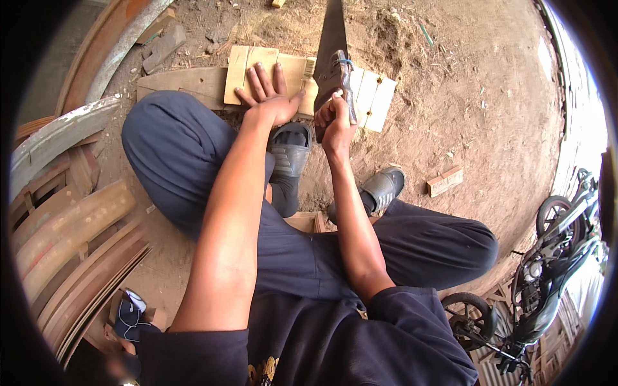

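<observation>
"So, what is the biggest thing there?"

"The dirt [463, 103]. A long board [174, 83] lies on it, and its left end sticks out."

"What's next?"

"The saw [333, 38]. Its blade points away from the person and goes across the pale wood [293, 67]. I can't tell how deep it has cut."

"And where is the pale wood?"

"It's in front of the left sandal [290, 161], on top of the long board. Some of it shows on each side of the saw."

"What about the hands?"

"The left hand [267, 100] is wide open. It lies flat on the pale wood, left of the saw, with its fingers spread."

"And the right hand [337, 122]?"

"That one is closed tight around the saw's handle [351, 96]. A bit of blue string [348, 62] sits near the handle's top."
</observation>
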`<state>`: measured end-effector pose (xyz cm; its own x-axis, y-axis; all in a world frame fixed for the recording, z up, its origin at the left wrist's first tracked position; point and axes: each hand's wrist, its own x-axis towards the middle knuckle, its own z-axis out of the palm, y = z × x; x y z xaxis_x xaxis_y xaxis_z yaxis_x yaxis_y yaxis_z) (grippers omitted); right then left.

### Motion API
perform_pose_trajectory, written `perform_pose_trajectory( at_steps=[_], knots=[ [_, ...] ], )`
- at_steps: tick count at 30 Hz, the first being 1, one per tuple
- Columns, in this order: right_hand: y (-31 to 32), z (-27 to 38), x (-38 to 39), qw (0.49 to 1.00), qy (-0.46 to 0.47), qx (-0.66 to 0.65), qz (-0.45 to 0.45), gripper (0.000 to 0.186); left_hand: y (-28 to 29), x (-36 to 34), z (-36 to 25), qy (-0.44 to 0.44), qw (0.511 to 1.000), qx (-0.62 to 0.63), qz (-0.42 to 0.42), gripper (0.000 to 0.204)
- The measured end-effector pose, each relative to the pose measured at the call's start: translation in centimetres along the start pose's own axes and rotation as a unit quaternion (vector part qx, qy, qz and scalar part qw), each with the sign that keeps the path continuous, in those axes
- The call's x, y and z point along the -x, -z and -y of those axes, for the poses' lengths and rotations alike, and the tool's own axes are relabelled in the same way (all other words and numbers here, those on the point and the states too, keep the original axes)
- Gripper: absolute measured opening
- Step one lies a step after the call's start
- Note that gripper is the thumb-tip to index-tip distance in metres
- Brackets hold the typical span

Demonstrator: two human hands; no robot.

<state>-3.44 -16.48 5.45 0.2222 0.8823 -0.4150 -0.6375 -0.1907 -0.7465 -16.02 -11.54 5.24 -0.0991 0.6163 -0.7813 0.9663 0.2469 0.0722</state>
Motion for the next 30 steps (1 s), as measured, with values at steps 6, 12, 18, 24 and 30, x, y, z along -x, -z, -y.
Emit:
perform_pose_trajectory(
  at_steps=[6,12,18,24,30],
  knots=[
    [0.2,0.2,0.1,0.999,0.035,-0.006,-0.018,0.023,0.0,-0.1,0.0,-0.002,1.000,-0.023,-0.002,0.092],
    [0.8,0.4,-0.2,0.999,-0.024,-0.043,-0.014,0.025,-0.1,0.1,0.2,0.003,1.000,-0.003,-0.003,0.091],
    [0.6,-0.3,-0.3,0.999,-0.009,-0.036,-0.037,0.027,-0.4,-0.4,0.2,-0.003,1.000,-0.004,-0.008,0.092],
    [1.3,0.7,-0.9,0.995,0.011,-0.093,-0.036,0.027,-0.4,-0.6,0.1,0.005,1.000,-0.029,-0.001,0.094],
    [2.5,0.2,-0.9,0.998,-0.053,-0.017,0.001,0.028,-0.2,-0.5,0.5,-0.003,1.000,-0.004,0.006,0.093]
  ],
)
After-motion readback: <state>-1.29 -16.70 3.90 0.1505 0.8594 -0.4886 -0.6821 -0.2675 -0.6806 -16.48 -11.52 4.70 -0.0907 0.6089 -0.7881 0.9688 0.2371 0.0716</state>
